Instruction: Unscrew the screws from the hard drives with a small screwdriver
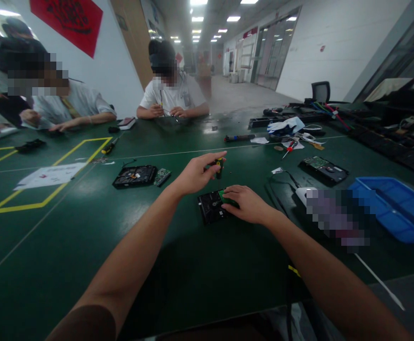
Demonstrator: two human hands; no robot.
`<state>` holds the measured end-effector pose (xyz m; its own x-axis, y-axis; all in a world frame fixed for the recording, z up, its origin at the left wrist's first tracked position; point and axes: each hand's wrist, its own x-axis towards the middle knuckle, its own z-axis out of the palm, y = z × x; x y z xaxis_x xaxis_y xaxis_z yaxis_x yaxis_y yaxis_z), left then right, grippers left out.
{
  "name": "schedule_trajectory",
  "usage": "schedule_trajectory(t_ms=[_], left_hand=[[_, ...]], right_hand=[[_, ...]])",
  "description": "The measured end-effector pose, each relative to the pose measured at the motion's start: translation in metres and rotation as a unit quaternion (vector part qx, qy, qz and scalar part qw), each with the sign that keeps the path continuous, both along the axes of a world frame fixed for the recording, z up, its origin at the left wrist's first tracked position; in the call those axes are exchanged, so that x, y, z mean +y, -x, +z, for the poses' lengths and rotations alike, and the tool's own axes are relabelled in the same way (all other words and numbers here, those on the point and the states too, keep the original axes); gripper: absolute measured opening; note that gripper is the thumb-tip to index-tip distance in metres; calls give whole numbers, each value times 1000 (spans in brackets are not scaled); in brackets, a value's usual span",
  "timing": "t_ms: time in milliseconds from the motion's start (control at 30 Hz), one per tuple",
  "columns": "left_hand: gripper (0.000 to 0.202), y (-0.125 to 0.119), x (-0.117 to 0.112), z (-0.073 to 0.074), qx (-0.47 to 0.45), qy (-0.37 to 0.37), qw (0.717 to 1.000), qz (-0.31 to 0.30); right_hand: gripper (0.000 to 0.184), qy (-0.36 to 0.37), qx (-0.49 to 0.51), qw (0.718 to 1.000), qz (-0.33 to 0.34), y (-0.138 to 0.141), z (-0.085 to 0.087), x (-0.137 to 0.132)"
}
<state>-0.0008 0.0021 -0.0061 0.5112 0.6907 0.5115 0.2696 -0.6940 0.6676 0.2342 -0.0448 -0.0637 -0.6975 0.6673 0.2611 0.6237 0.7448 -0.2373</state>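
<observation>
A black hard drive (210, 208) lies on the dark green table (86, 246) in front of me, with a green circuit board (225, 195) on its right end. My right hand (245, 203) rests on that end, fingers curled down over the green board. My left hand (196, 173) hovers just above and behind the drive, fingers pinched around the black and yellow handle of a small screwdriver (219, 166), which stands roughly upright over the drive.
Another opened drive (135, 176) with a loose green board (162, 176) lies to the left, a third drive (323, 169) to the right. A blue tray (394, 206) sits at far right. Two people work across the table; screwdrivers (109, 148), papers (50, 175) and yellow tape lines are scattered about.
</observation>
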Motion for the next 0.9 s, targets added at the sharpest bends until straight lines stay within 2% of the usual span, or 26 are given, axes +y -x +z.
schedule_trajectory(t_ms=[133,367,567,633,800,900], left_hand=[[49,3,1,2,16,-23,1000,1],[41,0,-5,10,52,-102,990,80],[48,1,-5,7,39,-51,997,34],[45,1,-4,6,34,-43,998,39],[35,0,-5,10,60,-100,989,88],[38,1,-7,13,71,-103,989,74]], right_hand=[[37,-1,-5,1000,0,0,1,-1],[35,2,3,1000,-2,0,2,-2],[33,2,8,1000,-1,0,2,-2],[34,1,6,1000,0,0,2,-2],[35,4,3,1000,3,0,2,-1],[35,4,4,1000,2,0,2,-1]])
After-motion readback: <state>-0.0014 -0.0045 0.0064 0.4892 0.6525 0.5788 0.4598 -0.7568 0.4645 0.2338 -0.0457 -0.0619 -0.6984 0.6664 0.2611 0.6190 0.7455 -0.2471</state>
